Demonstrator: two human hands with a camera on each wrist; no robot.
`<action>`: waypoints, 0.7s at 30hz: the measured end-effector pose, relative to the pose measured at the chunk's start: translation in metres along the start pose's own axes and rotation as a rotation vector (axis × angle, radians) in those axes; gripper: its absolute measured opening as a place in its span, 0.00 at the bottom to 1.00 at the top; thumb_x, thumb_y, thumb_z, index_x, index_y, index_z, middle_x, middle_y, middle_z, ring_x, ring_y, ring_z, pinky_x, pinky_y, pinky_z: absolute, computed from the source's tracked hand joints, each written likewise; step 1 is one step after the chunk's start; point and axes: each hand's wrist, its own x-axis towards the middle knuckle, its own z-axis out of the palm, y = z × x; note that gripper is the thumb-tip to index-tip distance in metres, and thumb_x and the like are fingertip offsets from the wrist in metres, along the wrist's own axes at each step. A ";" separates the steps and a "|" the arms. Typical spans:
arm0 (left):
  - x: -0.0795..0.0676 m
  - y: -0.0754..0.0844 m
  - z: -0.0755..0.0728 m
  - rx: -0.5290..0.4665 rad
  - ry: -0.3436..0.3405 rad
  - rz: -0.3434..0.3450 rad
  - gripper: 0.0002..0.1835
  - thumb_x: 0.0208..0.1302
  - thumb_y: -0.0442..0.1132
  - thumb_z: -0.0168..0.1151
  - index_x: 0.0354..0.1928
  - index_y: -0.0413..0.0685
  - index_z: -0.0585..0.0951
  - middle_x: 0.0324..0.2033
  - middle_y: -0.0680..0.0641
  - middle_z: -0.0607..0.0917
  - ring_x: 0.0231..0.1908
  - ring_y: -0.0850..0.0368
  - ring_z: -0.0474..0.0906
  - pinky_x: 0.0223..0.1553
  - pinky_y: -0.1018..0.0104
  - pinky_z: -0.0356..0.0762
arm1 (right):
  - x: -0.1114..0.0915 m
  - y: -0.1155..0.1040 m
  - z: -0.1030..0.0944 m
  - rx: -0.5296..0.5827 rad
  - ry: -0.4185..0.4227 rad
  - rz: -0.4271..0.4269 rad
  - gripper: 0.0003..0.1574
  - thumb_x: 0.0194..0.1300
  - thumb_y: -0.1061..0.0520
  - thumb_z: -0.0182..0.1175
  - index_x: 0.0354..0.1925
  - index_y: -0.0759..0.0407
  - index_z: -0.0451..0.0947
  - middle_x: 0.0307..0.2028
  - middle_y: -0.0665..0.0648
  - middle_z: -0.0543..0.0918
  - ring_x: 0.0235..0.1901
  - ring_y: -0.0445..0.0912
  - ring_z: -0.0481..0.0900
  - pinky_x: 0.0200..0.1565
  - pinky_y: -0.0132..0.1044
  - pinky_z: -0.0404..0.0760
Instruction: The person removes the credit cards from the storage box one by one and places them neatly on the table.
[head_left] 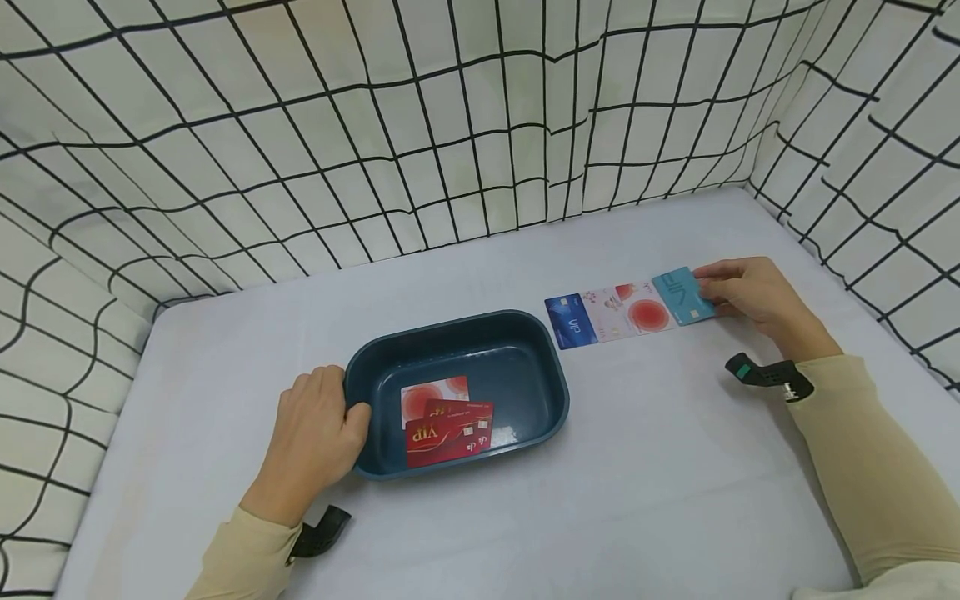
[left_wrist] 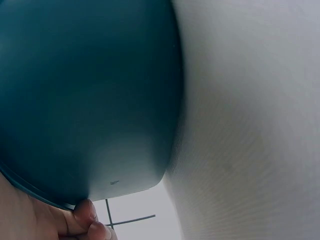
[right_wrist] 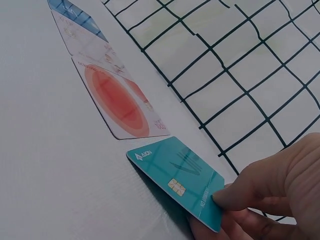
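My left hand (head_left: 311, 437) grips the left end of a dark blue-green tray (head_left: 517, 375), thumb over the rim; the left wrist view shows the tray's outer wall (left_wrist: 90, 100) close up. Inside it lie two overlapping red VIP cards (head_left: 438, 442), partly covering a white card with a red circle (head_left: 412, 400). At the right, my right hand (head_left: 765, 304) pinches a teal card (right_wrist: 175, 175) by its edge, the card tilted with its near side off the table. Left of it lie a red-circle card (head_left: 647, 312), a pale pink card (head_left: 606, 312) and a blue VIP card (head_left: 572, 321) in a row.
A white cloth (head_left: 637, 467) covers the table. Black wire grid panels (head_left: 450, 125) over white sheeting stand along the back and both sides. Each wrist wears a black strap, with the right strap (head_left: 765, 375) plainly seen beside the sleeve.
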 end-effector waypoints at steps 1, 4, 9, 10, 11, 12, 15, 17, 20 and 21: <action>0.000 0.000 0.000 -0.001 0.005 0.003 0.09 0.60 0.38 0.51 0.34 0.37 0.72 0.25 0.43 0.73 0.30 0.47 0.67 0.34 0.57 0.59 | 0.000 0.000 0.000 -0.006 0.000 0.003 0.33 0.78 0.48 0.53 0.74 0.61 0.68 0.70 0.66 0.69 0.57 0.55 0.70 0.41 0.21 0.76; 0.000 0.000 0.001 -0.003 0.022 0.011 0.08 0.59 0.38 0.51 0.33 0.37 0.72 0.24 0.43 0.72 0.29 0.47 0.66 0.33 0.58 0.58 | -0.001 -0.001 0.001 -0.023 0.005 0.010 0.33 0.78 0.47 0.53 0.73 0.60 0.69 0.70 0.66 0.69 0.57 0.54 0.70 0.41 0.23 0.75; 0.000 0.000 0.001 -0.006 0.025 0.011 0.09 0.59 0.38 0.51 0.33 0.37 0.72 0.24 0.43 0.73 0.29 0.47 0.66 0.33 0.58 0.59 | 0.000 -0.002 0.001 -0.031 0.011 0.008 0.32 0.78 0.46 0.53 0.72 0.60 0.70 0.69 0.65 0.70 0.57 0.54 0.70 0.41 0.23 0.75; 0.000 0.000 0.001 -0.007 0.024 0.010 0.09 0.59 0.38 0.51 0.33 0.37 0.72 0.24 0.43 0.73 0.29 0.47 0.66 0.33 0.58 0.59 | 0.000 -0.002 0.001 -0.030 0.012 0.007 0.32 0.78 0.46 0.53 0.72 0.60 0.70 0.70 0.65 0.70 0.57 0.54 0.70 0.41 0.23 0.75; 0.000 0.000 0.001 -0.008 0.022 0.009 0.09 0.60 0.38 0.51 0.33 0.37 0.72 0.24 0.43 0.73 0.29 0.47 0.67 0.33 0.57 0.59 | 0.000 -0.002 0.001 -0.028 0.012 0.008 0.32 0.78 0.46 0.53 0.72 0.60 0.70 0.70 0.66 0.70 0.57 0.54 0.70 0.40 0.22 0.75; 0.000 0.000 0.001 -0.009 0.022 0.009 0.09 0.60 0.38 0.51 0.33 0.37 0.72 0.24 0.43 0.73 0.29 0.47 0.67 0.33 0.57 0.59 | 0.000 -0.002 0.000 -0.027 0.012 0.008 0.33 0.78 0.46 0.53 0.72 0.60 0.70 0.70 0.66 0.70 0.57 0.54 0.70 0.40 0.22 0.75; 0.000 0.000 0.001 -0.013 0.029 0.013 0.09 0.59 0.38 0.51 0.33 0.37 0.73 0.24 0.43 0.73 0.29 0.47 0.67 0.33 0.58 0.59 | 0.000 -0.002 0.000 -0.021 0.013 0.010 0.33 0.78 0.46 0.54 0.72 0.60 0.70 0.70 0.66 0.69 0.57 0.54 0.70 0.40 0.22 0.75; 0.000 0.000 0.001 -0.013 0.033 0.015 0.09 0.59 0.38 0.51 0.33 0.37 0.73 0.24 0.43 0.73 0.29 0.47 0.66 0.33 0.58 0.59 | 0.000 -0.001 0.001 -0.019 0.014 0.009 0.33 0.78 0.46 0.54 0.72 0.60 0.70 0.70 0.66 0.70 0.57 0.54 0.70 0.40 0.22 0.75; 0.000 0.000 0.001 -0.015 0.029 0.012 0.09 0.59 0.38 0.51 0.33 0.37 0.73 0.24 0.43 0.73 0.29 0.47 0.67 0.33 0.58 0.59 | 0.000 -0.001 0.002 -0.022 0.018 0.006 0.33 0.78 0.45 0.53 0.72 0.60 0.71 0.70 0.65 0.70 0.57 0.53 0.71 0.40 0.21 0.76; 0.000 0.000 0.001 -0.015 0.025 0.010 0.09 0.60 0.38 0.51 0.33 0.37 0.73 0.24 0.42 0.73 0.29 0.47 0.67 0.33 0.57 0.59 | 0.001 -0.001 0.002 -0.023 0.020 0.005 0.32 0.78 0.45 0.53 0.71 0.60 0.71 0.69 0.65 0.71 0.57 0.53 0.71 0.40 0.21 0.76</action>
